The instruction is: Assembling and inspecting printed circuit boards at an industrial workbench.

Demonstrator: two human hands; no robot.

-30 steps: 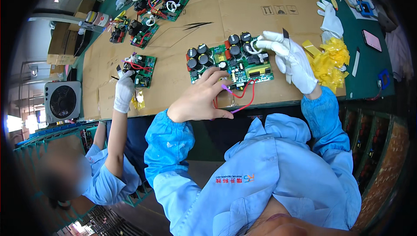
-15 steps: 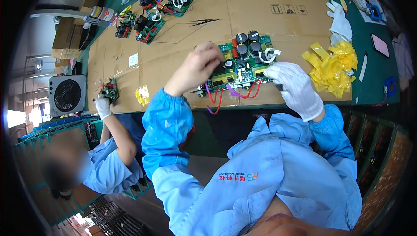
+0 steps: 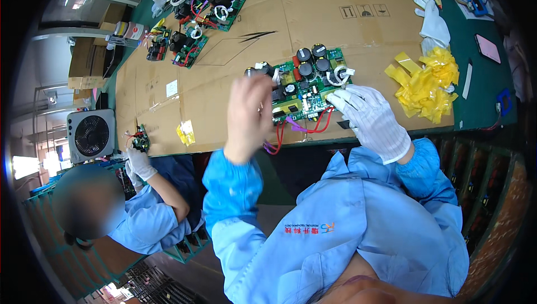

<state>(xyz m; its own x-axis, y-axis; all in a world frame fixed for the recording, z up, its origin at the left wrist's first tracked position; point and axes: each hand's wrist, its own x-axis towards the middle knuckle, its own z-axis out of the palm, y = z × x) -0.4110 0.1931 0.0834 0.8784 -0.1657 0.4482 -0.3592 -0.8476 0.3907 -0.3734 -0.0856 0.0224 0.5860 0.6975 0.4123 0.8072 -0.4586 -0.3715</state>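
Watching from the head view, I see the bare left hand [image 3: 250, 112] has lifted off the green circuit board [image 3: 305, 83] since half a second ago, when it was still bent over the board's left end; now it hangs raised and blurred with motion above the near left part of the board, fingers loosely together, and I cannot tell whether it pinches anything. The gloved right hand [image 3: 369, 119] has stayed at the board's near right corner, fingers curled down onto the edge beside the red wires [image 3: 313, 128] that loop off the near side. The board itself has settled: a second ago it lay further left, then it was tipped up toward me, and now it lies flat on the cardboard sheet [image 3: 224, 80] covering the desk [image 3: 475, 80], close to the near edge, black capacitors up. I judge that the handling of the board's left end has just let go, while the right hand alone steadies it. To the right of the board sits a heap of yellow tape scraps [image 3: 428, 83], with a spare white glove [image 3: 433, 21] further off. More boards [image 3: 187, 41] lie at the far left of the cardboard. At the near left, a co-worker's gloved hand [image 3: 137, 161] holds a small board [image 3: 140, 139] beside a fan [image 3: 90, 135].
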